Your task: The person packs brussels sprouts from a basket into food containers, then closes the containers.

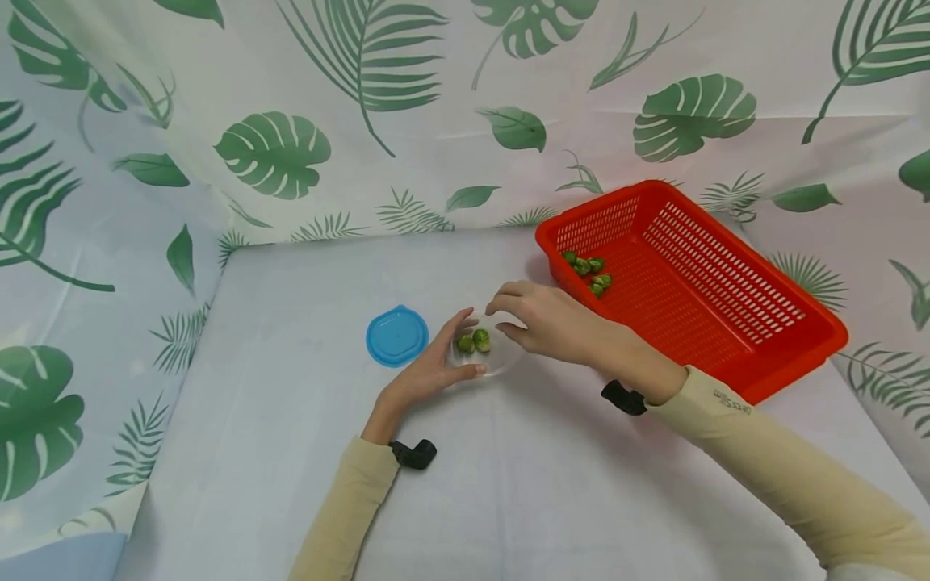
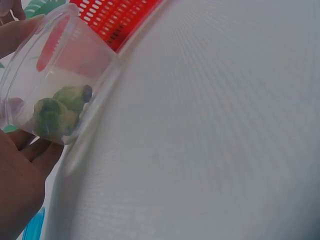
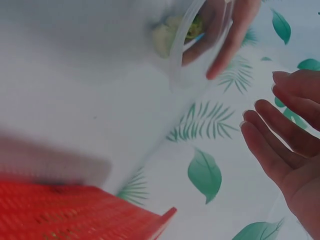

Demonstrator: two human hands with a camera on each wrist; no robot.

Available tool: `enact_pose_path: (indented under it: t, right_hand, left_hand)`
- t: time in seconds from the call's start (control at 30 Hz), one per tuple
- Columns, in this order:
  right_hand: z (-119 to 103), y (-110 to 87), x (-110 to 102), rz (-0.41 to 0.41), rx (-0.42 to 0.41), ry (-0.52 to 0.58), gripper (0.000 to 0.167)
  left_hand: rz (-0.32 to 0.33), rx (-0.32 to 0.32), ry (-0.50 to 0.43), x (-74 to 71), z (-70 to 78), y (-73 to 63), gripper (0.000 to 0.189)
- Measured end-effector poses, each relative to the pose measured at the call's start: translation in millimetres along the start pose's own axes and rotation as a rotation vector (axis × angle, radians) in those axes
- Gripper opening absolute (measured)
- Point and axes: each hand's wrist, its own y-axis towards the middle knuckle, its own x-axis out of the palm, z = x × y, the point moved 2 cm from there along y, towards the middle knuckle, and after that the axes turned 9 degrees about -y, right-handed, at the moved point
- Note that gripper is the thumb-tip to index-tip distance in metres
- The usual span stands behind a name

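A clear plastic tub (image 2: 85,60) stands on the white tabletop, its round mouth facing up in the head view. Inside it lie green Brussels sprouts (image 1: 480,340), bunched at the bottom. My left hand (image 1: 429,369) grips the tub's side, thumb at the near edge and fingers round the far one. Just right of the rim hovers my right hand (image 1: 555,324), fingers loosely bent over the tub. Nothing shows between those fingers (image 3: 270,150) in the right wrist view.
A blue lid (image 1: 396,336) lies flat left of the tub. At the right, a red plastic basket (image 1: 785,300) holds several Brussels sprouts (image 1: 597,284) in its left corner. Leaf-printed cloth (image 1: 429,153) hangs behind the table and at its sides.
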Motion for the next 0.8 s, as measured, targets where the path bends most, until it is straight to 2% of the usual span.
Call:
enact_pose_path:
  t: [0.17,0.4,0.8]
  right_hand:
    - [3.6,-3.8,-7.1,0.012,-0.011,-0.004,0.027]
    - [15.1,-12.6,-18.5,0.073,-0.024,-0.015,0.027]
    - [39.3,-26.7,-36.4,0.089,0.04,0.07,0.028]
  left_hand:
    - [0.002,0.001,0.0,-0.3,0.6,0.2,0.095]
    - [0.006,0.004,0.003,0.7,-0.5,0.1,0.094]
    - [0.022,0.008,0.028,1.1,-1.4,0.6,0.094]
